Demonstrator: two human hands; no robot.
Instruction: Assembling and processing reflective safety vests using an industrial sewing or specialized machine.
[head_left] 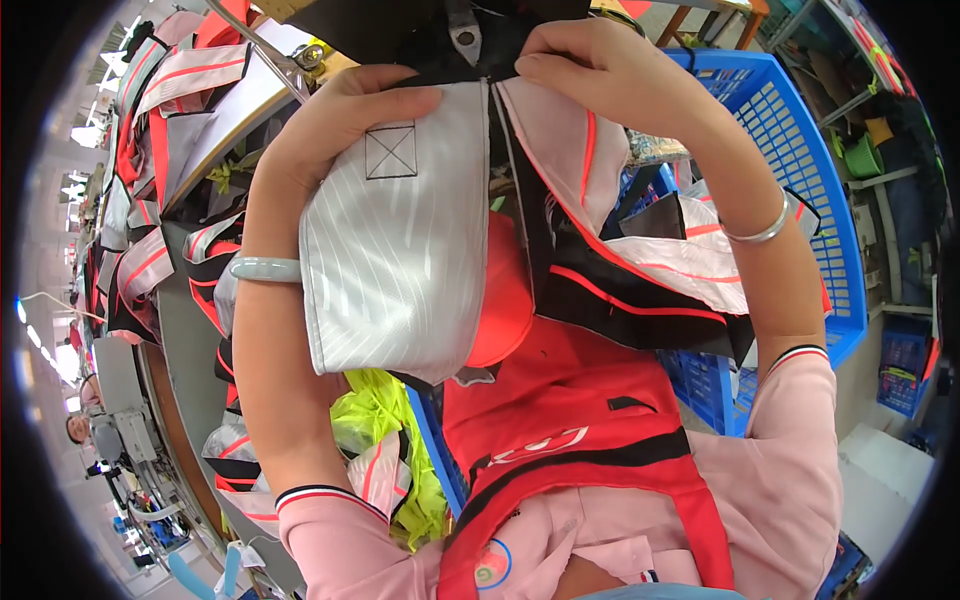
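At far left, striped fabric pieces [195, 80] with red trim are heaped beside the work position. The left hand [350, 115] is clamped on the upper edge of a grey panel [400, 270], thumb flat on its face, the other fingertips hidden. The panel hangs from this grip toward the wearer's body, long axis running roughly away from the hands and down the view; a crossed square is stitched near the thumb. To its right, a narrow dark gap separates it from a pinkish-white panel [555, 140] with red piping; whether the two are joined at the top cannot be confirmed. A metal fitting [466, 40] stands just beyond the gap. The right hand [585, 70] is pinched on the pinkish-white panel's upper corner and sits nearer the gap's upper end than the left. Writing: pale lettering is present on the red apron [570, 390], partly folded, not transcribed; a round badge [492, 565] shows on the shirt. At far right stands a blue crate [845, 275].
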